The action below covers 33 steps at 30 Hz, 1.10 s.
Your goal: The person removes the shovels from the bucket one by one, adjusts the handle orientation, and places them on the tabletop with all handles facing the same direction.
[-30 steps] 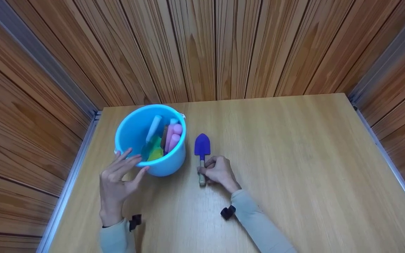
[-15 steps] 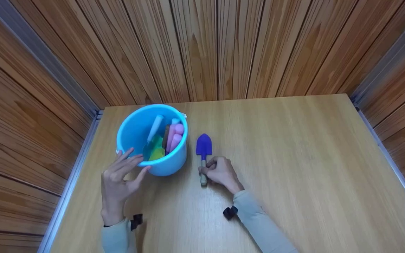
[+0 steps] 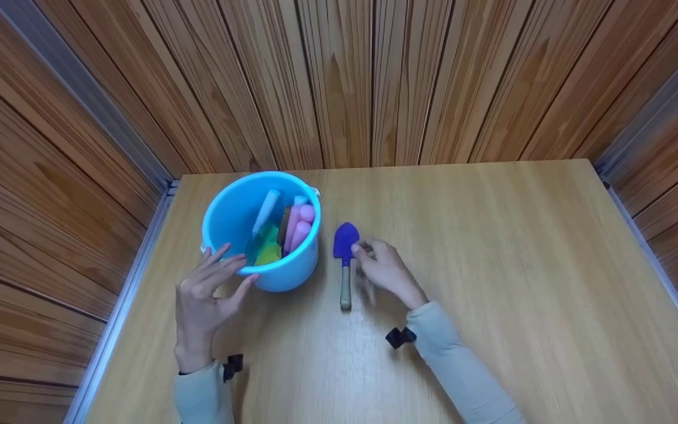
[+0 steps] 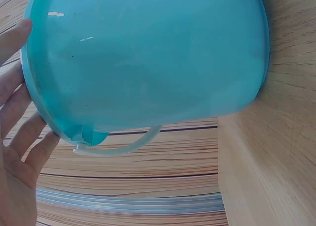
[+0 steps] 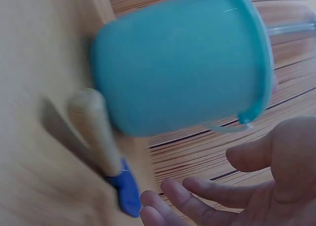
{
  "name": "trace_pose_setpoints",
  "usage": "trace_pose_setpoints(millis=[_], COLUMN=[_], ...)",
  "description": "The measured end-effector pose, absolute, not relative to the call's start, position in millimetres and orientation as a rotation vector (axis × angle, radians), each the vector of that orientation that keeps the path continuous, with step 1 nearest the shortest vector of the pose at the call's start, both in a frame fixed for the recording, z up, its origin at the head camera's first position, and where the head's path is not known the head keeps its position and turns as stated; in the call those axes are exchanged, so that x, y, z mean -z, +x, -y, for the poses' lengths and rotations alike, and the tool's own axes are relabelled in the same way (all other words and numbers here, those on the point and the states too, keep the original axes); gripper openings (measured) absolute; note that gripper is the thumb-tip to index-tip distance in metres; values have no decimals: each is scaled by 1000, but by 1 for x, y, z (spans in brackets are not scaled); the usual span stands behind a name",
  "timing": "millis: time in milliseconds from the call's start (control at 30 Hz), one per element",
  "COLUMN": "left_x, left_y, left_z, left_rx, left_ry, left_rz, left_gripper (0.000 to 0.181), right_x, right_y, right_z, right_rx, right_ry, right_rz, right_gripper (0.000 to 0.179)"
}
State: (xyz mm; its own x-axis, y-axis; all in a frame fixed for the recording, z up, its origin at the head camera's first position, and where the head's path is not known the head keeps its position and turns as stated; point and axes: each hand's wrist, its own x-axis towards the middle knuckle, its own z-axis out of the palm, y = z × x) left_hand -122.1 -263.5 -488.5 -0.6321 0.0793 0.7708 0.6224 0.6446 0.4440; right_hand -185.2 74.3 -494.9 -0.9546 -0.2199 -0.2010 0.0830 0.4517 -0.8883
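Observation:
A blue bucket (image 3: 283,277) stands at the left of the table. My left hand (image 3: 203,312) holds its near rim, the thumb outside and the fingers over the edge. In the left wrist view, the fingertips (image 4: 22,30) lie right at the bucket's rim. A small trowel (image 3: 346,282) with a blue blade and a pale wooden handle lies beside the bucket, blade pointing away. My right hand (image 3: 389,271) is just right of the trowel, its fingertips close to the blade's edge and overlapping it in the head view. In the right wrist view the fingers are loosely spread around nothing, apart from the handle.
Inside the bucket are a light-blue handle (image 3: 266,209), pink pieces (image 3: 299,227) with rounded ends, a brown piece (image 3: 284,225) and a yellow-green piece (image 3: 268,253). A white bail handle (image 4: 123,149) hangs at the bucket's side. Wood-plank walls (image 3: 398,82) enclose the table (image 3: 492,247).
My right hand has let go of the trowel's handle and moved forward and right, toward the blade. The trowel stays lying in place. The left hand keeps its hold on the bucket's rim.

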Motion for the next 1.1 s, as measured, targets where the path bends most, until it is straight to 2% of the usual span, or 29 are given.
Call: trace_pose_setpoints(millis=[267, 567, 867, 1100], left_x=[488, 485, 491, 487], left_y=[-123, -118, -116, -118], left_z=[262, 261, 258, 261], left_rx=[924, 943, 936, 931], left_ry=[-529, -514, -482, -478], left_rz=[2126, 2155, 2195, 2193], left_gripper=[45, 45, 40, 40], right_x=[432, 391, 377, 389], right_y=[-207, -220, -226, -239], right_z=[-70, -37, 8, 45], right_rx=[1356, 1174, 728, 347], right_ry=[-347, -585, -1132, -1237], right_rz=[-2514, -2668, -2806, -2788], right_gripper=[51, 46, 45, 45])
